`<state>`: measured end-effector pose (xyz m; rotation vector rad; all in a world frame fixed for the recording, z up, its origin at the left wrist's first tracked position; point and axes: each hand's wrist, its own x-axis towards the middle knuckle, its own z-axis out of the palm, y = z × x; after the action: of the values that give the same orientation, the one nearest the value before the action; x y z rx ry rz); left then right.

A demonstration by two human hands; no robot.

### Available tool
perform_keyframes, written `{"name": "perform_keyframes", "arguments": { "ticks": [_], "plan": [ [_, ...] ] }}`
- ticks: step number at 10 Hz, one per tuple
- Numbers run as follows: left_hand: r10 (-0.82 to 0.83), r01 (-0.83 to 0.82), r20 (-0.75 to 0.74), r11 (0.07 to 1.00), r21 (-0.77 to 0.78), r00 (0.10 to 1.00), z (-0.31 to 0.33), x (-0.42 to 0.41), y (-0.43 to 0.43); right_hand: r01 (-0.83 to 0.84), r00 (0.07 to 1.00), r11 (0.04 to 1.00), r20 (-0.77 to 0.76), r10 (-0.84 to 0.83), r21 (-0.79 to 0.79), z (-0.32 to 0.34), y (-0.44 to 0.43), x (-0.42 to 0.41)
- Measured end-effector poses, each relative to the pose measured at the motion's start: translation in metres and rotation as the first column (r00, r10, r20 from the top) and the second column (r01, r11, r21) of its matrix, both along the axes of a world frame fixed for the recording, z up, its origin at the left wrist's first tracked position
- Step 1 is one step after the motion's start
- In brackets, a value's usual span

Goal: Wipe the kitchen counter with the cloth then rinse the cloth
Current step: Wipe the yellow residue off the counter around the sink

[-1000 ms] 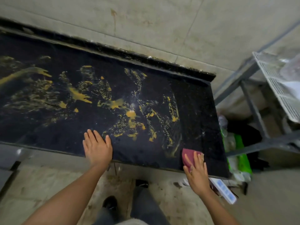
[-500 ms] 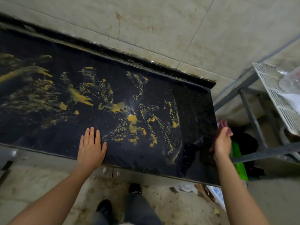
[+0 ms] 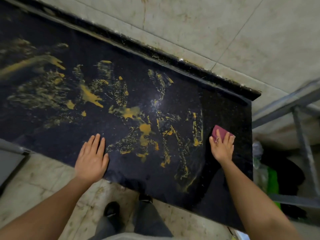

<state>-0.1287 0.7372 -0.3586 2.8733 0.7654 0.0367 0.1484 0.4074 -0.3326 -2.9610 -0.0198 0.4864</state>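
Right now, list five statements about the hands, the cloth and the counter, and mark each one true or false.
1. The right hand presses the maroon cloth onto the counter. True.
2. The left hand holds a second cloth. False: it lies flat on the counter, holding nothing.
3. Yellow smears streak the counter's middle. True.
4. The cloth sits at the counter's left end. False: it is near the right end.
5. The counter is white. False: it is black.
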Motion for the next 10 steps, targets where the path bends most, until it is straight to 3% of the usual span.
{"name": "perform_keyframes", "arguments": {
  "ticks": [3,5,6,8,10],
  "plan": [
    [-0.011,0.013,-0.056,0.999,0.034,0.998,-0.003,-0.002,0.004,-0.136,0.99,0.99,-0.036,0.137,0.018,0.006,0.062,0.107],
    [-0.014,0.016,-0.039,0.998,0.067,0.999,0.0,-0.001,0.003,-0.138,0.988,0.988,-0.061,0.142,0.065,0.005,0.129,0.158],
    [-0.014,0.018,-0.059,0.998,0.066,0.998,0.001,-0.001,0.002,-0.182,0.981,0.979,-0.057,0.188,0.095,0.004,0.159,0.162],
    [-0.016,0.022,-0.1,0.998,0.06,0.995,0.004,0.0,0.003,-0.465,0.885,0.884,-0.001,0.466,0.039,0.002,0.131,0.172],
    [-0.026,0.031,-0.106,0.999,0.045,0.994,0.002,-0.001,0.005,-0.394,0.919,0.916,0.004,0.395,0.082,0.005,0.109,0.135]
  ]
}}
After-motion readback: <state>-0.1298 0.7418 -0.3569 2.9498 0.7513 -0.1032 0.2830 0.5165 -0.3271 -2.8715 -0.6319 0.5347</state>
